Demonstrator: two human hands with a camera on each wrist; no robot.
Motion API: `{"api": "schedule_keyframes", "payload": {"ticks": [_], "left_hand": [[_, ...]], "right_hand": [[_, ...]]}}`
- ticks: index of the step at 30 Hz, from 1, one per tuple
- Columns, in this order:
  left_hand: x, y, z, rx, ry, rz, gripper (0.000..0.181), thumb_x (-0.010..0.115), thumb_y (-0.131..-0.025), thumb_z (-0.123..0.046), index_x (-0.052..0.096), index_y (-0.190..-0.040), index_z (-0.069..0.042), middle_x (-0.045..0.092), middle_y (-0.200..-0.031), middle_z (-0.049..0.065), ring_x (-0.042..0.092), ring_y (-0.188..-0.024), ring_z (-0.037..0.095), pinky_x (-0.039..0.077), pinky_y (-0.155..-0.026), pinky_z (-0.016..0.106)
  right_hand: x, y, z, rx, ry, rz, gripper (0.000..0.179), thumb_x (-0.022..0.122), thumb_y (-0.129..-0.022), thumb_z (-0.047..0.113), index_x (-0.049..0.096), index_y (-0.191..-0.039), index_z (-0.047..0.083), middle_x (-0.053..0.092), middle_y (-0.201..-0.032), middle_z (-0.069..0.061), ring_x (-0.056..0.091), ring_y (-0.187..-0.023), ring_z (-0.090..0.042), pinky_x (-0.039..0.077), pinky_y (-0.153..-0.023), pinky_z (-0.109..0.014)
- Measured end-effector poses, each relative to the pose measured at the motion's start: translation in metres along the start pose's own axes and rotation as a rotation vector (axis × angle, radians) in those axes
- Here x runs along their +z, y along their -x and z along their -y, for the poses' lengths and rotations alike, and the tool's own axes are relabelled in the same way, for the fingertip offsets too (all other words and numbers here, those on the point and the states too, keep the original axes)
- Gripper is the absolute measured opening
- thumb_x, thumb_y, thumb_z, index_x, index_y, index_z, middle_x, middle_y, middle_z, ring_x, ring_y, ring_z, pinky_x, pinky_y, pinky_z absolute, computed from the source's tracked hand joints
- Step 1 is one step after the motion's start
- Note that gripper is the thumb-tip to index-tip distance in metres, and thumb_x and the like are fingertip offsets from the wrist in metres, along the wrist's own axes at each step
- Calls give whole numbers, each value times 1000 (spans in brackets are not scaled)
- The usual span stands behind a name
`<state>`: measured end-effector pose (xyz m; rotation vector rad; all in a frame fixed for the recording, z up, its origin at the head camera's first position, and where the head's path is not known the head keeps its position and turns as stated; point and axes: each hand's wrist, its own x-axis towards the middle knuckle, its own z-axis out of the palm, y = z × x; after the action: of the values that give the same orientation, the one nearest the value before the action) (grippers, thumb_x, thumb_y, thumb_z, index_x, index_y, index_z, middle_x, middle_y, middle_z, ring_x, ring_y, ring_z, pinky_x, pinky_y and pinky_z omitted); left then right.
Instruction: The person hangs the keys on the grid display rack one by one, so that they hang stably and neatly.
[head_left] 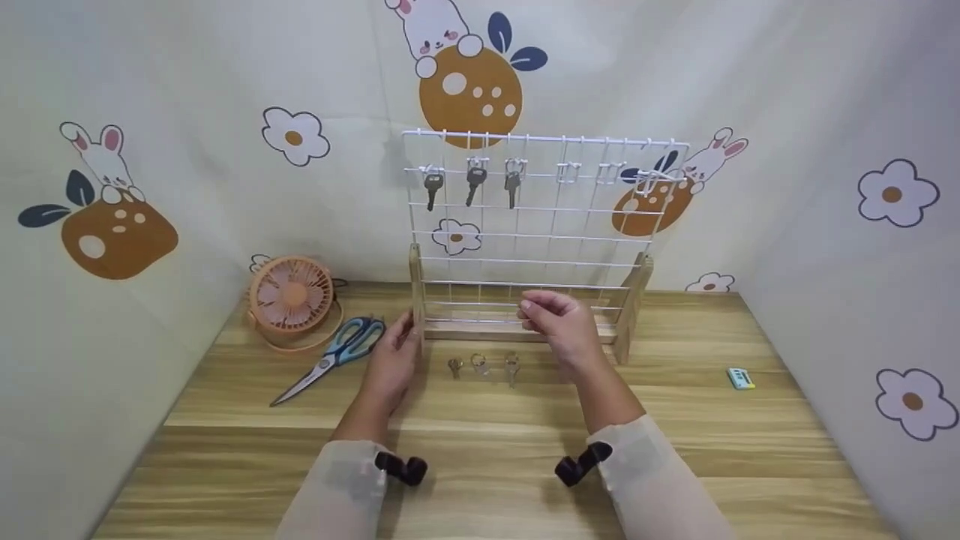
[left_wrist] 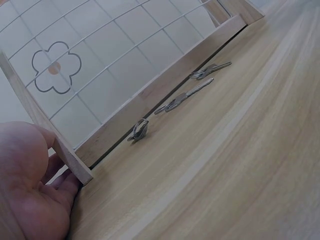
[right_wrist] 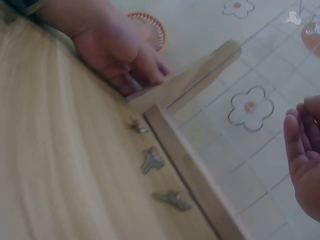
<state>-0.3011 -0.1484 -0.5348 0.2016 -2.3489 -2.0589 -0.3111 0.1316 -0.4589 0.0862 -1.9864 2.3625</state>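
Note:
A white wire grid rack stands on wooden feet at the back of the table. Three keys, one of them the middle key, hang from its upper left hooks. Three more keys on rings lie before its base: a left key, a middle key and a right key. My left hand holds the rack's left wooden post, thumb and fingers at its lower end. My right hand hovers before the lower grid, fingers loosely bent toward the thumb; nothing shows between them.
White hooks without keys hang on the grid's upper right. Left of the rack are an orange fan and blue-handled scissors, close to my left hand. A small light-blue item lies at the right. Patterned cloth surrounds the table.

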Motion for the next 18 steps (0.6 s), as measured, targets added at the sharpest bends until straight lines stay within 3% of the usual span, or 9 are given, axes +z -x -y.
{"api": "schedule_keyframes", "payload": {"ticks": [7, 12, 18], "left_hand": [[0, -1, 1, -11, -2, -5, 56, 51, -115, -34, 38, -167, -20, 38, -174, 6, 34, -163, 29, 32, -134, 46], [1, -1, 2, 11, -1, -5, 56, 52, -115, -31, 38, -167, -18, 39, -174, 9, 35, -162, 31, 33, -134, 46], [0, 0, 0, 15, 5, -11, 56, 53, -114, -33, 40, -167, -19, 41, -172, 8, 38, -161, 31, 35, -133, 46]], "right_hand": [[-12, -1, -37, 77, 137, 17, 27, 82, -93, 7, 78, -116, -6, 81, -94, -2, 78, -90, -18, 65, -78, -28], [-19, -2, -54, 123, 181, 38, 31, 82, -93, 8, 77, -121, -5, 81, -96, -2, 73, -85, -11, 63, -74, -26], [-23, -2, -66, 106, 306, 112, 29, 79, -93, 1, 77, -121, -4, 81, -115, -15, 72, -92, -10, 62, -79, -23]]}}
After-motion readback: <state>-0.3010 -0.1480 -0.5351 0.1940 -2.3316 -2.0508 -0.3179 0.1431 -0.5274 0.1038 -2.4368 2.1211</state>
